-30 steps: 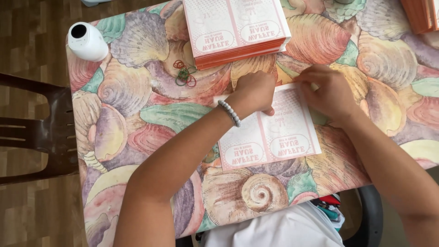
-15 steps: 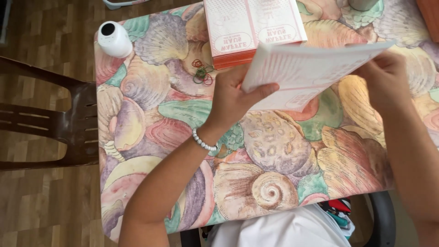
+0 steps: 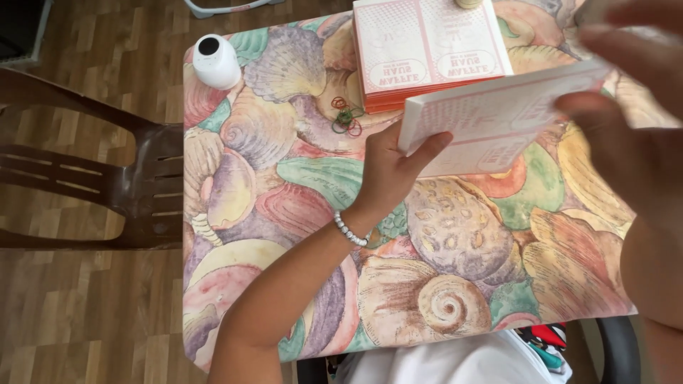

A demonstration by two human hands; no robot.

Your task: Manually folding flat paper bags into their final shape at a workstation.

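A table [image 3: 235, 213] covered in a shell-print cloth of pink, green, purple and tan fills the middle of the view, under and around both hands. Left of the hands, a dark brown plastic chair [image 3: 107, 185] stands against the table's edge, its slatted back toward the table. The floor [image 3: 78, 313] is wood-look planking in warm brown, running left of and below the chair. At the near edge, below the hands, a black chair rim [image 3: 619, 348] shows. Soft, even daylight falls across everything, with faint shadows.
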